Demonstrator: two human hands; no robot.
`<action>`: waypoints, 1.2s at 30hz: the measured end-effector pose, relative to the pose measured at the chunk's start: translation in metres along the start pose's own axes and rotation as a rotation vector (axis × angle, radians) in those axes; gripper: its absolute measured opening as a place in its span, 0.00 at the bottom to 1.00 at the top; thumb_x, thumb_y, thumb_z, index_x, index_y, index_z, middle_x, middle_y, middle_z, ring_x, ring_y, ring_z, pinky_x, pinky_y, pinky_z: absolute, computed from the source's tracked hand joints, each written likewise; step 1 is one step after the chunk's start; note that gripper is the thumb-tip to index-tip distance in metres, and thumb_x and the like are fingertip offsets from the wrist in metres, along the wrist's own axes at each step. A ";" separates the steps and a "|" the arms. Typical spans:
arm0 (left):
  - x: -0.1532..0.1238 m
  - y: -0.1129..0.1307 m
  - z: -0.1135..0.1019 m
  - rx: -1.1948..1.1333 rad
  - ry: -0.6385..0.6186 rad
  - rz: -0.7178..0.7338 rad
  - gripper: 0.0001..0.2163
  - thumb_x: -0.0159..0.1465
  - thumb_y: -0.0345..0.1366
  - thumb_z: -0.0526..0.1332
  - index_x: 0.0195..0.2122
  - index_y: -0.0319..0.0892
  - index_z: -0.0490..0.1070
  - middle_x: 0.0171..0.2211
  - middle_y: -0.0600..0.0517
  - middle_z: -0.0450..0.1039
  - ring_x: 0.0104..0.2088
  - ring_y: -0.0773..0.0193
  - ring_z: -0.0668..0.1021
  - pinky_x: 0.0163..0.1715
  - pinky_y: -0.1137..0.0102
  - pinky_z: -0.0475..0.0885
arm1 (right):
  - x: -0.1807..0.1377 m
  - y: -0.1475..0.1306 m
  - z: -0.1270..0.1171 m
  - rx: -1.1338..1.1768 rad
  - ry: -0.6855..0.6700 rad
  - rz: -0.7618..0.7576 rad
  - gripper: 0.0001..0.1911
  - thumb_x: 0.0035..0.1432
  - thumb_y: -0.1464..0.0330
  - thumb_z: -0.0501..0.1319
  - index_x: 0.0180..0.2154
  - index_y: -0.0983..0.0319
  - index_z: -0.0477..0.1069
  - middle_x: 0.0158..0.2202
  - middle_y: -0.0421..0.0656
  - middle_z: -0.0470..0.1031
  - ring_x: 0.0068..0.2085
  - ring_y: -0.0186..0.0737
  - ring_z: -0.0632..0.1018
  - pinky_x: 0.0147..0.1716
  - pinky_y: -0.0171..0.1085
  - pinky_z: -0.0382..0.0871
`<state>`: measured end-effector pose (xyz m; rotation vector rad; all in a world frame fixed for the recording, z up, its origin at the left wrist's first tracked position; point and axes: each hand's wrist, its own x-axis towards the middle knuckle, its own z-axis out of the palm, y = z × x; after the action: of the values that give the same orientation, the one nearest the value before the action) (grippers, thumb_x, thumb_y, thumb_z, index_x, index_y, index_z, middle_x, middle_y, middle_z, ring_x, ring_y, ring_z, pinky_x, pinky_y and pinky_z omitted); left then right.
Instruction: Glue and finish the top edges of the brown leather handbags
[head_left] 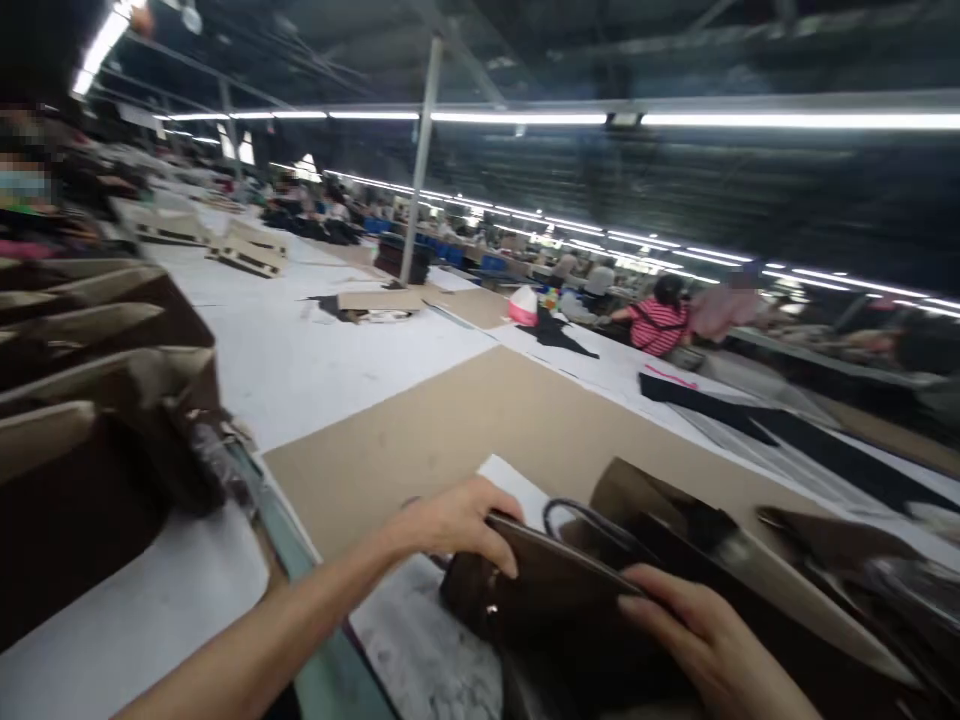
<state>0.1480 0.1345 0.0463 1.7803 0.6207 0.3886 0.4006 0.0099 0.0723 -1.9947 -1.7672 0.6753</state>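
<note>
A dark brown bag (577,610) with a smooth, stiff top edge is at the bottom of the head view, tilted down to the right. My left hand (472,520) pinches its upper left corner, thumb on the near face and fingers behind. Farther right along the same edge, my right hand (694,625) grips it between thumb and fingers. Behind it rises a dark looped handle (581,515); which piece this belongs to, I cannot tell. Close by on the right lie more brown bag pieces (652,500), partly blurred. The bag's lower part is out of frame.
Brown bags with beige edges (105,390) stand in a row at the left. A tan board (465,400) covers part of the long white table (300,370). Black fabric strips (825,450) lie at the right. A person in a striped top (658,325) is beyond the table, near a pole (421,160).
</note>
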 end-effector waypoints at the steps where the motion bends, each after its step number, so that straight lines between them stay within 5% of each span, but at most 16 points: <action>1: 0.000 -0.001 -0.001 -0.038 -0.003 -0.032 0.13 0.43 0.35 0.68 0.31 0.41 0.72 0.21 0.60 0.66 0.23 0.70 0.68 0.19 0.79 0.59 | -0.005 -0.004 -0.003 0.011 -0.062 0.014 0.15 0.55 0.57 0.54 0.33 0.60 0.72 0.29 0.39 0.72 0.33 0.40 0.72 0.34 0.35 0.64; 6: -0.008 0.004 0.003 -0.097 0.055 -0.060 0.13 0.42 0.34 0.68 0.30 0.39 0.73 0.21 0.59 0.65 0.24 0.70 0.67 0.22 0.78 0.59 | -0.005 -0.027 -0.002 0.070 -0.118 0.020 0.14 0.55 0.59 0.51 0.29 0.60 0.70 0.26 0.38 0.68 0.31 0.37 0.68 0.31 0.33 0.60; 17: -0.011 0.000 0.003 -0.100 0.112 0.069 0.09 0.50 0.37 0.61 0.29 0.38 0.74 0.26 0.56 0.68 0.30 0.67 0.68 0.30 0.76 0.62 | -0.004 -0.023 -0.001 0.160 -0.131 0.028 0.12 0.55 0.61 0.52 0.32 0.61 0.70 0.29 0.38 0.71 0.33 0.38 0.69 0.33 0.34 0.60; 27: -0.006 0.006 0.006 -0.201 0.131 -0.078 0.09 0.50 0.37 0.61 0.28 0.36 0.75 0.18 0.57 0.64 0.21 0.71 0.64 0.21 0.76 0.55 | -0.006 -0.027 -0.003 0.149 -0.111 0.073 0.15 0.54 0.59 0.53 0.32 0.61 0.73 0.29 0.39 0.73 0.33 0.40 0.71 0.33 0.34 0.62; 33: -0.005 0.013 0.007 -0.078 0.155 -0.104 0.08 0.51 0.37 0.60 0.27 0.37 0.73 0.16 0.58 0.60 0.19 0.72 0.60 0.18 0.76 0.52 | -0.007 -0.029 -0.002 0.134 -0.057 0.071 0.13 0.53 0.61 0.53 0.29 0.60 0.72 0.28 0.38 0.72 0.31 0.38 0.70 0.33 0.33 0.60; 36: -0.004 0.019 0.010 0.186 0.201 -0.043 0.08 0.54 0.35 0.56 0.26 0.39 0.73 0.18 0.57 0.61 0.22 0.70 0.63 0.21 0.76 0.55 | -0.007 -0.031 -0.001 0.127 -0.034 0.081 0.13 0.53 0.60 0.53 0.28 0.61 0.72 0.27 0.38 0.71 0.31 0.38 0.69 0.33 0.33 0.60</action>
<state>0.1546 0.1205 0.0615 1.9151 0.8596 0.4976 0.3755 0.0071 0.0924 -1.9888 -1.6269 0.8307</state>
